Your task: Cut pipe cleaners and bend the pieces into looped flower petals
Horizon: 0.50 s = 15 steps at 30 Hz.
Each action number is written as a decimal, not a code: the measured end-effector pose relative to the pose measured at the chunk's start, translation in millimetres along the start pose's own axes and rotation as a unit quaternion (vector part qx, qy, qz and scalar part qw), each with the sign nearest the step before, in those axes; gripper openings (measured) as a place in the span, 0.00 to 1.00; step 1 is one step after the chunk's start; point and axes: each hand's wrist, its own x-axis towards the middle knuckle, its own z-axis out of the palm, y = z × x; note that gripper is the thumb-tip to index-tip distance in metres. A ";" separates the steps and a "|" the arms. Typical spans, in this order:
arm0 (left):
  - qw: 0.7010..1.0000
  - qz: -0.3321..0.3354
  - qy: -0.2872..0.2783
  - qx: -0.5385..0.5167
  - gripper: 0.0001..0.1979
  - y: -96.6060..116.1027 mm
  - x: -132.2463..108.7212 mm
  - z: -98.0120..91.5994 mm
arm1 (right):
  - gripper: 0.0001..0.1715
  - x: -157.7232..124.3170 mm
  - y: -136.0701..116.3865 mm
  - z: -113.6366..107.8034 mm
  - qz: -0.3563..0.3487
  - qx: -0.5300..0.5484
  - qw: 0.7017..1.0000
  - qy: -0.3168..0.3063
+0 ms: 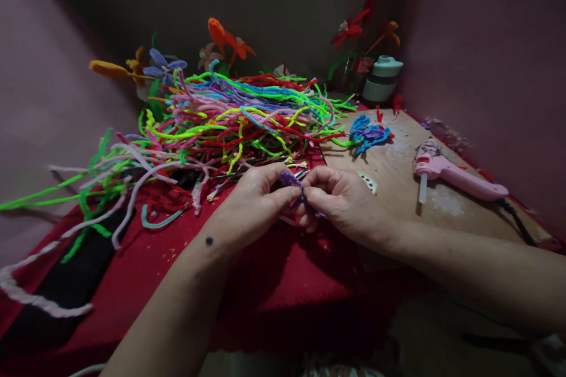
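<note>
Between my two hands is a purple pipe cleaner [289,179], bent into a small shape and partly covered by fingers. My left hand [256,197] pinches it from the left, thumb pressed over it. From the right, the thumb and fingertips of my right hand [340,197] close on the same piece, and the hands nearly touch. A short purple end sticks out below the right fingers. Just beyond my hands lies a big heap of many-coloured pipe cleaners [247,112]. A blue pipe-cleaner shape with a purple middle [370,134] rests on the board past my right hand.
A pink glue gun [460,177] with a glue stick lies on the wooden board [398,200] at right. Behind stand a lidded bottle [382,79] and pipe-cleaner flowers [230,41]. Red cloth [177,259] covers the table, with a black strip [75,283] at left.
</note>
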 end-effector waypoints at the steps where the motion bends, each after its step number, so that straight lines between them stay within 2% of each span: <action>1: 1.000 -0.003 0.008 -0.008 0.03 0.9 0.1 -0.3 | 0.03 0.0 -0.7 -0.5 0.003 0.008 1.000 -0.005; 4: 0.999 -0.025 0.040 -0.026 0.03 3.4 0.0 -2.2 | 0.07 0.2 -3.8 -3.0 0.018 0.031 0.999 -0.037; 7: 0.997 -0.051 0.041 -0.028 0.04 5.2 -1.3 -4.7 | 0.11 0.6 -6.9 -5.5 0.026 0.023 0.998 -0.061; 12: 0.998 -0.042 0.034 -0.026 0.07 3.6 -3.0 -5.9 | 0.11 1.0 -8.6 -6.8 0.001 -0.011 1.000 -0.028; 15: 0.996 -0.014 0.045 -0.072 0.07 -0.7 -1.8 -2.6 | 0.10 1.2 -7.4 -7.2 -0.006 0.008 1.000 -0.020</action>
